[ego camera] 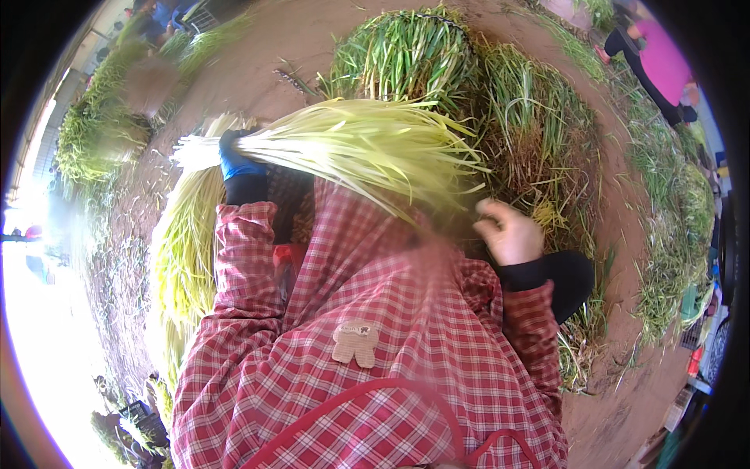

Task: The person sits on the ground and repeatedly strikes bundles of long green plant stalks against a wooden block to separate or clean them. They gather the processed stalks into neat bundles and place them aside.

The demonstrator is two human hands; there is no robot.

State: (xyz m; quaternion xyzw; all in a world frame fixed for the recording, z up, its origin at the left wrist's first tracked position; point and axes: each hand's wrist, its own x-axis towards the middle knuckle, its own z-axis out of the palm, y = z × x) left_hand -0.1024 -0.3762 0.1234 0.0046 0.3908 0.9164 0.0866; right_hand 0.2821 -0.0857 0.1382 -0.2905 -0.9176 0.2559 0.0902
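Note:
My left hand (237,157), in a blue glove, is closed around the pale stem end of a bundle of yellow-green leafy stalks (363,140). The bundle lies sideways in front of me, its leaf tips fanning to the right over my red checked apron (375,281). My bare right hand (508,231) is just past the leaf tips, fingers partly bent and apart, slightly blurred, with nothing seen in it. More pale yellow stalks (187,246) hang in a long pile beside my left forearm.
Large heaps of green leafy stalks (410,55) and brownish ones (533,129) stand ahead and to the right on the dirt floor (252,76). Another heap (99,129) is at far left. A person in a pink top (662,58) bends at upper right. A dark crate (143,419) sits lower left.

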